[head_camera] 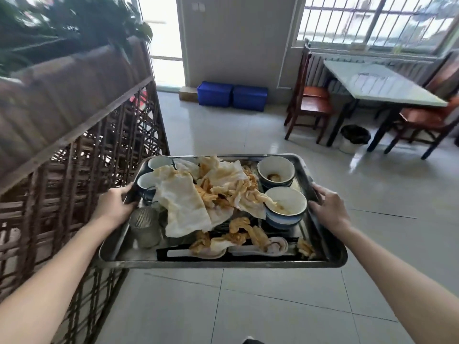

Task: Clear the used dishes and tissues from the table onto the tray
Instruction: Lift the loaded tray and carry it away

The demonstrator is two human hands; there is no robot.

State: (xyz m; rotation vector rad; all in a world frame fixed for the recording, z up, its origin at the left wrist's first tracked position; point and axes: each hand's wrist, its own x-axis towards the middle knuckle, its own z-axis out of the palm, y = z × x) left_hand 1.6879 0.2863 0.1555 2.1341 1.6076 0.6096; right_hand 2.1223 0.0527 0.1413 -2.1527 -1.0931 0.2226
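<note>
A dark wooden lattice screen [87, 157] runs along the left, with leafy plants [62, 23] in the trough on top. Against the far wall two blue boxes [216, 94] sit side by side on the pale tiled floor [223, 135], a small cardboard box [188, 93] just to their left. A bright doorway [164, 40] opens beyond. Under the barred window [372, 21] stands a reddish wooden chair [310, 100], with a white bin [354, 139] lined in black near it.

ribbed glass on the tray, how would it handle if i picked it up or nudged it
The ribbed glass looks empty, so probably light. Upright on the smooth metal tray, it may slide or tip if nudged. Likely breakable, being glass.
</note>
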